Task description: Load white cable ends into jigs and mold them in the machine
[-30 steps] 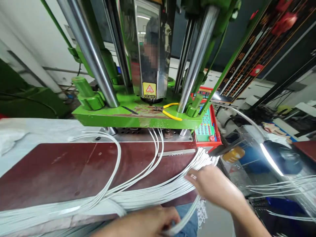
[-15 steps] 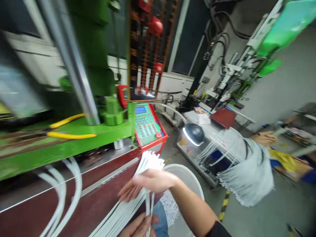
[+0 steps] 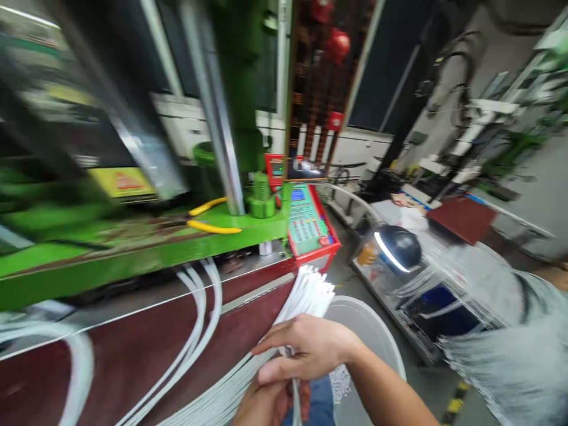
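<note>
Head view puts my right hand (image 3: 310, 343) over the white cable bundle (image 3: 308, 296), its thumb and fingers pinched on a few loose strands (image 3: 296, 402) that hang down past the bundle. Beneath it is my left hand (image 3: 261, 405), beside those strands; its fingers are partly covered, so I cannot tell whether it grips them. The bundle slants across the brown tabletop (image 3: 133, 343), its cut ends fanned near the lower corner of the red control box (image 3: 310, 228). Left of the bundle I have a bare wedge of tabletop, bounded by curved cables (image 3: 195, 337) and a metal strip (image 3: 257, 293). Above the back edge, the green platen (image 3: 146, 257) overhangs, with yellow-handled pliers (image 3: 215, 228) lying near its front lip. On the right, the pale bin's rim (image 3: 393, 340) sits close by my forearm, and a band of floor (image 3: 348, 269) separates it from the cart (image 3: 390, 310).
</note>
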Available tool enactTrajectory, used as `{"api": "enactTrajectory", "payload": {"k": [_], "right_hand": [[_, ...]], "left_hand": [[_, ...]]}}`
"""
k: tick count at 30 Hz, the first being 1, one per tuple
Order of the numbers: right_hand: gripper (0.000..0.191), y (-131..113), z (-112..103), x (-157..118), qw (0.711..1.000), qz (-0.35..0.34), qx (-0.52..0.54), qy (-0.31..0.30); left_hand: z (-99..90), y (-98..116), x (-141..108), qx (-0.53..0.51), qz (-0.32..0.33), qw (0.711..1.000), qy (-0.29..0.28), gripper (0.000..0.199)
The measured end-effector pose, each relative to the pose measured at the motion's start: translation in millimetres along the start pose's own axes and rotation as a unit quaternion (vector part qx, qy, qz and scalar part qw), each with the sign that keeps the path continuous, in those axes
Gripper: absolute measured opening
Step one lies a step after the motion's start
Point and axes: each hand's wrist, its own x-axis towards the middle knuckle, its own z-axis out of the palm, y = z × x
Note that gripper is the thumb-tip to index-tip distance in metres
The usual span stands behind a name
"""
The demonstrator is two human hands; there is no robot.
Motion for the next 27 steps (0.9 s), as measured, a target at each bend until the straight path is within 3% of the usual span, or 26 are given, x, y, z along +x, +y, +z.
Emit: {"api": "enactTrajectory", "payload": {"k": [2,4,7,9,11,14,18,22,25,27], "right_hand": [[0.036,2,-5,9,1.000,-0.009,0.008,-0.008],[0.032,10,-10,25,0.998,-0.001,-0.028,0.064],[0.038,33,-9,53,0.971,0.003,-0.191,0.143],[0.040,48,-2,70,0.948,0.003,-0.291,0.128],[0.028,57,7,81,0.936,-0.002,-0.336,0.106],[0.014,55,12,82,0.929,-0.009,-0.357,0.098],[0.013,34,1,56,0.918,0.021,-0.381,0.112],[0.015,18,-14,19,0.945,0.074,-0.278,0.157],[0.021,15,-14,-2,0.970,0.146,-0.054,0.187],[0.029,17,-10,-9,0.961,0.180,0.101,0.182]], "left_hand": [[3.0,0,-4,-0.033,0.012,0.999,-0.018,0.037],[3.7,4,-9,-0.042,0.028,0.999,-0.018,0.034],[4.0,11,-19,-0.052,0.060,0.997,-0.002,0.028],[4.7,13,-25,-0.063,0.075,0.995,0.005,0.026],[5.6,13,-27,-0.071,0.081,0.994,0.002,0.025],[6.6,11,-26,-0.050,0.083,0.995,-0.007,0.025],[9.5,10,-24,0.010,0.081,0.997,-0.005,0.028],[14.8,10,-21,0.044,0.077,0.996,-0.017,0.030],[16.4,7,-17,0.066,0.077,0.995,-0.010,0.034],[15.8,5,-13,0.093,0.074,0.993,-0.008,0.038]]}}
